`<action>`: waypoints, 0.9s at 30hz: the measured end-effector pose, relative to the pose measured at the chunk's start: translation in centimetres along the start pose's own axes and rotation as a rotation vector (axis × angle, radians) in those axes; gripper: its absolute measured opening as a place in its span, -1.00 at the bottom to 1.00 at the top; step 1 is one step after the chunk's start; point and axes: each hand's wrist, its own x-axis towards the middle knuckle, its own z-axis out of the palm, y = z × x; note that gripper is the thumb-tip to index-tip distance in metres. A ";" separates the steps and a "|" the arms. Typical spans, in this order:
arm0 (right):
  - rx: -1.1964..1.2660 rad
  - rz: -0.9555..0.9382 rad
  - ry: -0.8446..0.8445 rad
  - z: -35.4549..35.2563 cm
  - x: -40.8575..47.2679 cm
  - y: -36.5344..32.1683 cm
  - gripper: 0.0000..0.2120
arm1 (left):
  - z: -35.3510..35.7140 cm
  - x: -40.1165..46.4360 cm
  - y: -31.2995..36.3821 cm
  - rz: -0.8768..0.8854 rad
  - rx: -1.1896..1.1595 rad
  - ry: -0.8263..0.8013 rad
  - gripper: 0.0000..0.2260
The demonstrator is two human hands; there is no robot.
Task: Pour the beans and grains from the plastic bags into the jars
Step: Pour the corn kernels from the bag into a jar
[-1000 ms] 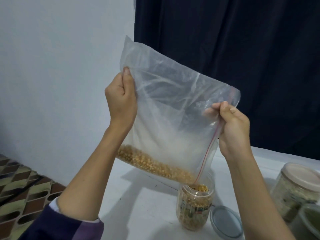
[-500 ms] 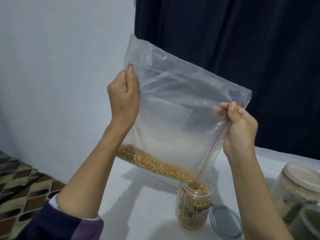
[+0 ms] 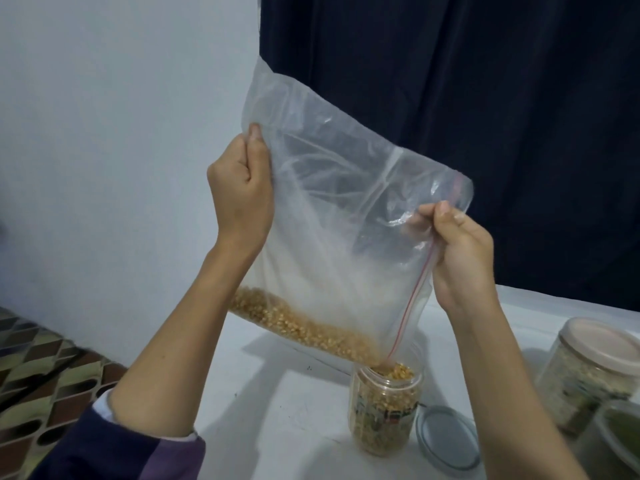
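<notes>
Left hand, centre of the frame, pinches the upper left edge of a clear plastic bag; right hand, right of centre, grips the bag's edge beside its red zip strip. Both hands are raised and clamped on the bag, which hangs tilted, lower corner down. Yellow grains lie along the bag's bottom edge, reaching the open corner just above the mouth of a clear jar at lower centre. The jar, nearly full of grains, stands upright on the white worktop. A grey lid lies just right of the jar. A lidded container stands at lower right
</notes>
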 end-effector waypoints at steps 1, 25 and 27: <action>0.003 -0.001 0.008 0.0 0.0 0.0 -0.73 | 0.0 0.0 -0.1 0.001 0.003 0.000 -0.59; -0.024 0.015 0.022 -0.1 0.0 0.0 -0.72 | 0.6 0.0 -0.4 0.027 0.034 -0.028 -0.60; -0.034 0.013 0.054 -0.1 -0.1 0.1 -0.72 | 0.7 0.0 -0.4 0.030 0.033 -0.035 -0.60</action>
